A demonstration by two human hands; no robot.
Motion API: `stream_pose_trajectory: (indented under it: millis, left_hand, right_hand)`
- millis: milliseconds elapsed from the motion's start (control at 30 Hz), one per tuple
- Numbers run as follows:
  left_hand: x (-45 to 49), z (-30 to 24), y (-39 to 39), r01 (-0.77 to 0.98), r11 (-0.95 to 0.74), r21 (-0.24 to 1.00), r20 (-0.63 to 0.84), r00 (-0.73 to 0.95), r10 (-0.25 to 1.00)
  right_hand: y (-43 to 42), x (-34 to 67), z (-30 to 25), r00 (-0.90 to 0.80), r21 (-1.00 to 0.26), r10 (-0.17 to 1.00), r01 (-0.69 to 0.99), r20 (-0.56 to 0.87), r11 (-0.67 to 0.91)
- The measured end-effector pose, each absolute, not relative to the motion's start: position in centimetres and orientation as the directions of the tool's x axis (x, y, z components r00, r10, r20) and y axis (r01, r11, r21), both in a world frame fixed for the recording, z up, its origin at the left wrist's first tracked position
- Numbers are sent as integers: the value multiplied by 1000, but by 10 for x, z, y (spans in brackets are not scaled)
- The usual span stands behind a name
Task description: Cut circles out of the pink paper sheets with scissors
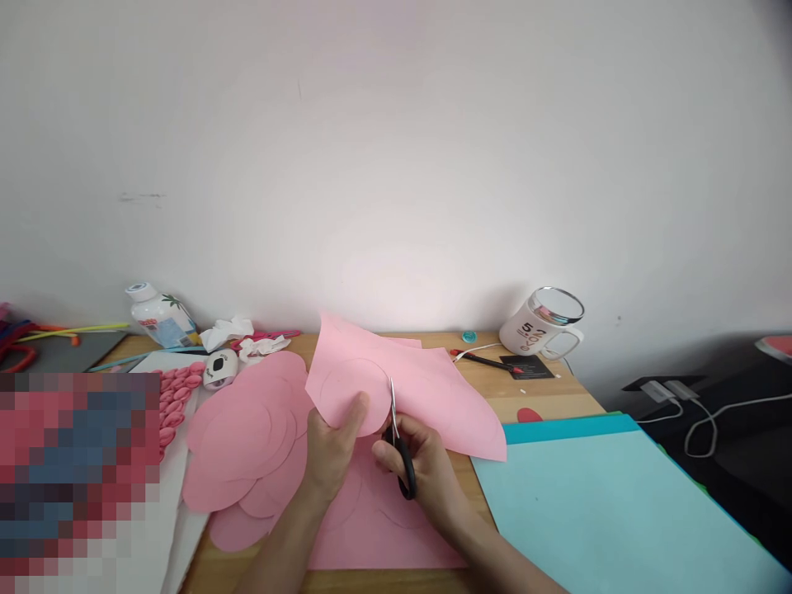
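Note:
My left hand (334, 450) grips a pink paper sheet (396, 363), thumb on top, beside a drawn circle. In my right hand (421, 458) is a pair of scissors (405, 469) with black handles. Its blades point away from me and meet the paper along the right side of the circle's outline. Under my hands lies another pink sheet (384, 549) with drawn circles. Left of my left hand, several cut pink paper circles (241, 425) overlap in a pile. My fingers behind the sheet are hidden.
A white mug (537, 326) stands at the back right, near a black card (529, 367) and a pen (483, 360). Light blue sheets (606, 503) lie at the right. At the back left are a white bottle (162, 318), crumpled tissue (226, 332) and a small white gadget (221, 369).

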State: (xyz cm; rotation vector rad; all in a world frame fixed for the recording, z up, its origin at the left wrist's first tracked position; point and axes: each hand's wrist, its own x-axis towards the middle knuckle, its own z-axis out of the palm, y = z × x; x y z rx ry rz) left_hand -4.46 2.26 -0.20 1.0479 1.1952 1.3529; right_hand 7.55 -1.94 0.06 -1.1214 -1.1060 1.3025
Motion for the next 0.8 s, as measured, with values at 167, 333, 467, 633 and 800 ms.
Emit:
stream_pose_trajectory:
  millis: [167,333,467,633,800]
  left_hand:
    - [-45,0,22,-90,-19,996,9,-114,993]
    - [-44,0,22,-91,-15,996,5,-105,994]
    - [-45,1,22,-96,-23,995,13,-105,994]
    - [-45,0,22,-106,-28,994,17,-106,994]
    - [-44,-2,22,-114,-35,993,23,-99,995]
  right_hand:
    - [-17,83,3,-60,-988,998,-151,-6,-15]
    - [-14,89,9,-140,-984,990,-172,-17,-42]
    - [-14,92,9,-152,-984,988,-174,-5,-32]
    - [-13,92,5,-171,-981,985,-194,32,-2]
    - [-12,93,4,-176,-979,984,-205,40,3]
